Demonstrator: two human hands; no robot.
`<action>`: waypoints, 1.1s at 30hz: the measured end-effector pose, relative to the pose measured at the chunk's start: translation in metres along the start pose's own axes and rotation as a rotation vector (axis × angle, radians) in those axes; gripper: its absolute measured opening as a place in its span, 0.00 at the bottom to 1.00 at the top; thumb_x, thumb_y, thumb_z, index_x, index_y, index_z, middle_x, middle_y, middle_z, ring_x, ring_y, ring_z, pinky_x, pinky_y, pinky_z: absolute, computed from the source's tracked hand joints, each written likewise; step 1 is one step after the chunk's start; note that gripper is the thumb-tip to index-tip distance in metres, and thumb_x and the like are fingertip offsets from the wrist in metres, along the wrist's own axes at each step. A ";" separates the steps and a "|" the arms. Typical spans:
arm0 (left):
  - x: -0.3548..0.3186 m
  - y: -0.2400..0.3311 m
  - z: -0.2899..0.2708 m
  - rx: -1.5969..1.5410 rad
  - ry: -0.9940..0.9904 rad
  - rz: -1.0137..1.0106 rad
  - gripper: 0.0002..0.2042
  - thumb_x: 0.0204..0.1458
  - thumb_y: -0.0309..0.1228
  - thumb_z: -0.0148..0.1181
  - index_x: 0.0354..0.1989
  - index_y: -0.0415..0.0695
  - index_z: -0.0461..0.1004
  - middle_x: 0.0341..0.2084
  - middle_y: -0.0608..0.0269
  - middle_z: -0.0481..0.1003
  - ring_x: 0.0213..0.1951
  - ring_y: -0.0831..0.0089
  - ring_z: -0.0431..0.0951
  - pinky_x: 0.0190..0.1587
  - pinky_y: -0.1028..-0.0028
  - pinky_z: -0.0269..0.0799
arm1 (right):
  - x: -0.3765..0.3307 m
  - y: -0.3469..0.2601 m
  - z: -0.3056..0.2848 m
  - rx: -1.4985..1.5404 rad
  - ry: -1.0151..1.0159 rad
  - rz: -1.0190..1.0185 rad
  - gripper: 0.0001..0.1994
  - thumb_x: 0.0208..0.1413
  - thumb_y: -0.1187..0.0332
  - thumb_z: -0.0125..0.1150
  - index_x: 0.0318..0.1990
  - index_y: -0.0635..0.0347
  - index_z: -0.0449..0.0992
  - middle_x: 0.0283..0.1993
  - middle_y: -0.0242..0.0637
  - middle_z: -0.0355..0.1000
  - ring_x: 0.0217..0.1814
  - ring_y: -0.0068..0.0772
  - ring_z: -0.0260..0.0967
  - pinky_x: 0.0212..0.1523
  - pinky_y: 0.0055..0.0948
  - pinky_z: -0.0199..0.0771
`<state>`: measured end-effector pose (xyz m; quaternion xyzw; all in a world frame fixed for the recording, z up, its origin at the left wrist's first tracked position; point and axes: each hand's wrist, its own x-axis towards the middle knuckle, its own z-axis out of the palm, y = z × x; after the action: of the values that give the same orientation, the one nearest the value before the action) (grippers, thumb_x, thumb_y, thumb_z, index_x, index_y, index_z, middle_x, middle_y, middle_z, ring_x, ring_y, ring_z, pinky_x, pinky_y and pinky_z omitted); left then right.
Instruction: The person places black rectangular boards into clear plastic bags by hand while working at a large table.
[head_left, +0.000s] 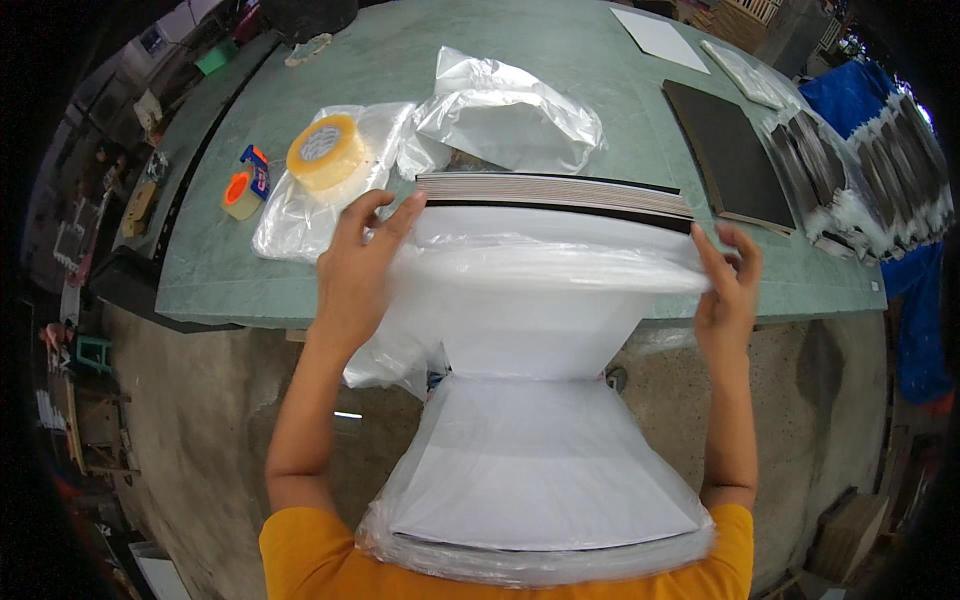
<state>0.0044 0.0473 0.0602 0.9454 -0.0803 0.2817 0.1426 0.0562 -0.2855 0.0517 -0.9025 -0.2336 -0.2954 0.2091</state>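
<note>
A flat stack of thin boards, with dark outer faces and light layered edges, stands up near the table's front edge. My left hand grips its left end, thumb and fingers at the corner. At the right end, the fingers of my right hand are bent around the other corner and the clear plastic film below it. The plastic spreads over a white panel under the stack. Closer to my chest lies another white panel in clear plastic, its near edge rumpled.
On the green table lie crumpled clear plastic bags, a large roll of clear tape and a small orange-and-blue tape dispenser. To the right are a dark board, plastic-wrapped dark packs and a white sheet.
</note>
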 end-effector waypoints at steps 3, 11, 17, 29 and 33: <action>-0.009 -0.008 -0.015 -0.342 -0.005 0.031 0.27 0.27 0.15 0.54 0.45 0.43 0.69 0.31 0.60 0.70 0.36 0.69 0.71 0.35 0.73 0.68 | -0.011 0.012 -0.027 0.546 -0.083 0.179 0.21 0.33 0.88 0.47 0.39 0.63 0.72 0.39 0.39 0.67 0.41 0.27 0.65 0.38 0.22 0.65; -0.124 -0.066 0.068 -1.759 -0.844 -1.204 0.13 0.34 0.27 0.61 0.30 0.38 0.69 0.21 0.60 0.69 0.21 0.73 0.70 0.23 0.75 0.65 | -0.110 0.053 0.051 1.486 -0.727 0.801 0.13 0.39 0.67 0.60 0.34 0.61 0.69 0.27 0.28 0.67 0.26 0.17 0.63 0.24 0.17 0.62; -0.207 -0.077 0.155 -1.652 -0.853 -1.416 0.06 0.37 0.25 0.55 0.25 0.38 0.69 0.17 0.61 0.68 0.16 0.75 0.64 0.20 0.77 0.60 | -0.197 0.073 0.129 1.247 -0.825 1.437 0.08 0.39 0.70 0.54 0.30 0.59 0.67 0.25 0.28 0.63 0.23 0.19 0.55 0.23 0.21 0.56; -0.190 -0.052 0.138 -0.814 -1.025 -1.064 0.22 0.34 0.42 0.62 0.34 0.36 0.71 0.27 0.53 0.72 0.31 0.66 0.69 0.38 0.70 0.62 | -0.263 0.102 0.166 0.926 -0.996 0.855 0.05 0.39 0.73 0.51 0.27 0.58 0.66 0.24 0.28 0.62 0.24 0.22 0.56 0.24 0.22 0.55; -0.186 -0.070 0.137 -0.377 -1.096 -0.770 0.25 0.33 0.46 0.64 0.33 0.36 0.73 0.28 0.47 0.73 0.36 0.57 0.71 0.42 0.64 0.63 | -0.193 0.056 0.113 0.509 -0.833 0.682 0.05 0.40 0.77 0.51 0.28 0.61 0.70 0.26 0.34 0.67 0.29 0.26 0.63 0.34 0.24 0.62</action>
<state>-0.0632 0.0841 -0.1686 0.8716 0.1527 -0.3257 0.3332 -0.0024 -0.3294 -0.1666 -0.8879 -0.0566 0.2329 0.3928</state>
